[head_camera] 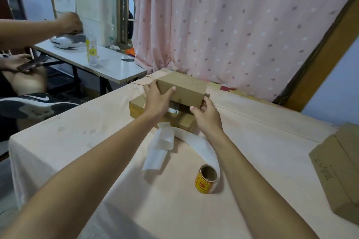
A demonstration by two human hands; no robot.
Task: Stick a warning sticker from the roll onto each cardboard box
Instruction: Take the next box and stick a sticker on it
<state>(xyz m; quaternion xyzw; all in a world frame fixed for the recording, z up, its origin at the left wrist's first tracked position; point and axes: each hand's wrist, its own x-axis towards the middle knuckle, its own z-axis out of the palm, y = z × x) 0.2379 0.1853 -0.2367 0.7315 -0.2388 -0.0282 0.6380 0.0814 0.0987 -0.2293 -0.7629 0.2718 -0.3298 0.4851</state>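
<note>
**Top box held at both ends, sticker roll back by my right wrist**

My bare forearms reach out over the table (77, 141), which wears a soft, faintly stained peach cloth. Between them, closest to me, the small yellow-and-red sticker roll on a brown card core (206, 179) stands on end with its hollow facing up. A long, glossy white backing strip (196, 141) curls away from it toward the boxes, passes under my right forearm and ends in a loose fold.

Further out, my left hand (157, 99) grips the left end of the plain matte brown cardboard box (184, 87), thumb laid along its near face. My right hand (207, 116) curls round its near right corner. The box's long axis runs across me, from far left to near right, so I hold it by both ends. It sits over a flatter brown cardboard box with a white label (139, 106); I cannot tell whether they touch.

The roll lies behind both hands, toward my body and nearer my right arm. I judge that hand is the one to go for a sticker. More brown cardboard boxes (340, 170) lie at the table's right edge.
</note>
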